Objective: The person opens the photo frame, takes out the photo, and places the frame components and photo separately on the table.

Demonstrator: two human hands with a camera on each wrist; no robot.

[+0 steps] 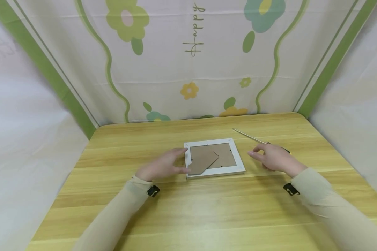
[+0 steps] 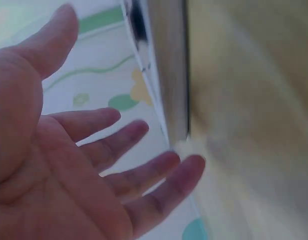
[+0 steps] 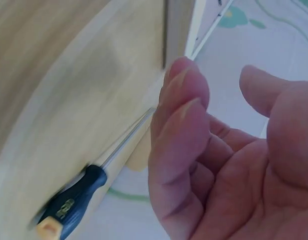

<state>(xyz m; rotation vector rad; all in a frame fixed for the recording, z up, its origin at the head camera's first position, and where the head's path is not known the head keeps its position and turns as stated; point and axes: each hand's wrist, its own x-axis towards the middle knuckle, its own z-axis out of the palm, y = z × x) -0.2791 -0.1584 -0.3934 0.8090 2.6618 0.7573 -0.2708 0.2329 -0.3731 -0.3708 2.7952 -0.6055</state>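
Observation:
A white picture frame (image 1: 239, 162) lies face down on the wooden table, its brown backing and angled stand flap (image 1: 201, 165) showing. At its left edge is my left hand (image 1: 164, 164), fingers spread and palm towards the frame; the left wrist view shows nothing gripped. To the right of the frame hovers my right hand (image 1: 274, 158), fingers loosely bent, thumb apart, holding nothing. A screwdriver (image 3: 76, 197) with a dark handle and orange end lies beside the right hand. In the head view that hand partly hides the handle, while the metal shaft (image 1: 249, 136) points towards the back left.
The wood-grain table (image 1: 207, 216) extends under both forearms. Behind it hangs a floral cloth (image 1: 163, 76) with green bands, and pale cloth walls (image 1: 28, 146) stand on the left and right sides. Each wrist carries a black strap buckle (image 1: 153, 190).

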